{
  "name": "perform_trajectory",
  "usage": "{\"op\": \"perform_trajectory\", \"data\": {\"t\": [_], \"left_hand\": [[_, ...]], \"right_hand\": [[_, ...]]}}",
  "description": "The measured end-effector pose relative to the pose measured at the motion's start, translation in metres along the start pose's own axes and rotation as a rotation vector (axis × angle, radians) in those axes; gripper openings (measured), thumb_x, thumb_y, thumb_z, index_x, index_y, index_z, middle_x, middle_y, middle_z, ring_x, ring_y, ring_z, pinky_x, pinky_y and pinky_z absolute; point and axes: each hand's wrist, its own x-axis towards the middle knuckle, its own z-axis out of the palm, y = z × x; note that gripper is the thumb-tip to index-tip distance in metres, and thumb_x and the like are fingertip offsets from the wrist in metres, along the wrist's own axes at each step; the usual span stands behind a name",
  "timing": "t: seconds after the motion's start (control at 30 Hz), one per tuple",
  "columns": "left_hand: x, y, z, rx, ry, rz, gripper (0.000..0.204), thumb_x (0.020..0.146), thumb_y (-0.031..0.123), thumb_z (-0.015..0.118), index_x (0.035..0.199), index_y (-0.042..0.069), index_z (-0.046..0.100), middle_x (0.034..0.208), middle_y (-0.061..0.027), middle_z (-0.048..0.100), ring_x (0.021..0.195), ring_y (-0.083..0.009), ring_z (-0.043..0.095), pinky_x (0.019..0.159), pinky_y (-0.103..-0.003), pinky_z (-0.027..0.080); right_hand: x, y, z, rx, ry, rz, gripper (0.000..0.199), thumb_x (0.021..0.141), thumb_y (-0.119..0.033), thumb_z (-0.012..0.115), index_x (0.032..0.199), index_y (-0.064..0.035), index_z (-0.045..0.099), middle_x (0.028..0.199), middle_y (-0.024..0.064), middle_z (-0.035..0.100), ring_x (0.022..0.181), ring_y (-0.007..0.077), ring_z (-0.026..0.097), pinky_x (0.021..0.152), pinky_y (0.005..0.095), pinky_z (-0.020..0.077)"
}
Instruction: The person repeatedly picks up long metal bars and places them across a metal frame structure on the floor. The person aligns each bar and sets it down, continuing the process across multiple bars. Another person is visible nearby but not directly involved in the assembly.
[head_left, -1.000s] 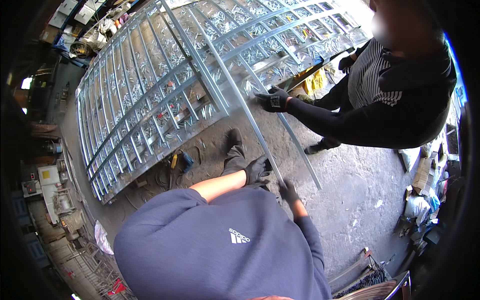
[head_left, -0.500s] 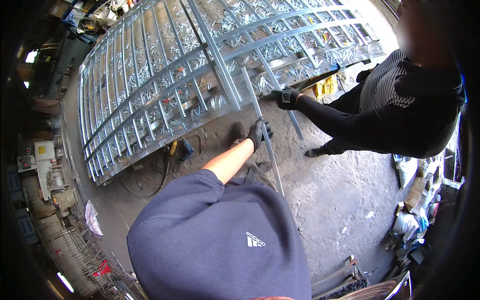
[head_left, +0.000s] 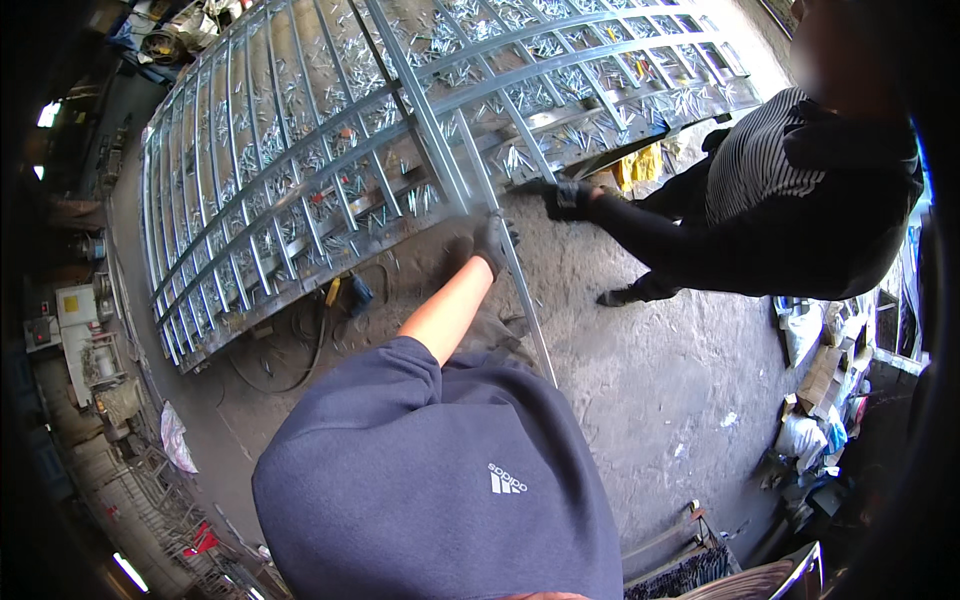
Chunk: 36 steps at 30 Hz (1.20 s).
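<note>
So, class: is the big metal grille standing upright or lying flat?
Lying flat: the grille spreads across the concrete floor, seen from above, scraps showing between its bars.

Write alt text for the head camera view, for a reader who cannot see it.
Seen from above, a person's gloved hand grips a long metal bar at the edge of a large metal grille lying on a concrete floor. Opposite, a co-worker's gloved hand touches the grille's edge. The person's other hand is out of sight.
</note>
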Motion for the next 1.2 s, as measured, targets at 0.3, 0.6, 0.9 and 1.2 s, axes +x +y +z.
{"op": "perform_trajectory", "data": {"t": [0.3, 0.6, 0.9, 1.2], "left_hand": [[-0.026, -0.007, -0.037, 0.284, -0.186, -0.153, 0.033, 0.096, 0.039, 0.052, 0.114, 0.011, 0.057, 0.107, -0.0100, 0.067, 0.094, -0.0247, 0.065, 0.083, -0.043, 0.053], [-0.088, 0.098, -0.261, 2.236, -0.679, 0.614, 0.024, 0.092, 0.021, 0.049, 0.081, 0.003, 0.061, 0.087, -0.0174, 0.061, 0.086, -0.0349, 0.061, 0.074, -0.041, 0.047], [-0.152, 0.139, -0.334, 1.684, -0.098, -0.279, 0.026, 0.089, 0.031, 0.053, 0.092, 0.008, 0.065, 0.089, -0.0069, 0.067, 0.077, -0.0218, 0.064, 0.069, -0.038, 0.050], [-0.090, 0.171, -0.290, 1.050, 0.120, -0.303, 0.034, 0.094, 0.040, 0.054, 0.112, 0.012, 0.061, 0.090, -0.0043, 0.067, 0.075, -0.0147, 0.062, 0.065, -0.031, 0.049]], "right_hand": [[0.065, -0.031, 0.019, 0.192, -0.044, -0.273, 0.029, 0.094, -0.032, 0.064, 0.088, -0.0034, 0.070, 0.067, -0.0030, 0.059, 0.059, 0.0085, 0.047, 0.055, 0.0274, 0.0389], [0.166, -0.024, 0.021, 0.360, -0.064, 0.008, 0.015, 0.089, -0.022, 0.069, 0.091, -0.0072, 0.070, 0.065, -0.0034, 0.057, 0.052, 0.0073, 0.044, 0.049, 0.0234, 0.0334], [0.194, -0.118, 0.076, 0.278, 0.016, -0.109, 0.029, 0.089, -0.036, 0.072, 0.077, -0.0098, 0.067, 0.057, -0.0078, 0.050, 0.048, 0.0048, 0.039, 0.045, 0.0267, 0.0289], [0.172, -0.142, 0.054, 0.223, 0.032, -0.057, 0.033, 0.087, -0.037, 0.073, 0.075, -0.0078, 0.066, 0.054, -0.0053, 0.047, 0.043, 0.0061, 0.039, 0.041, 0.0258, 0.0295]]}}
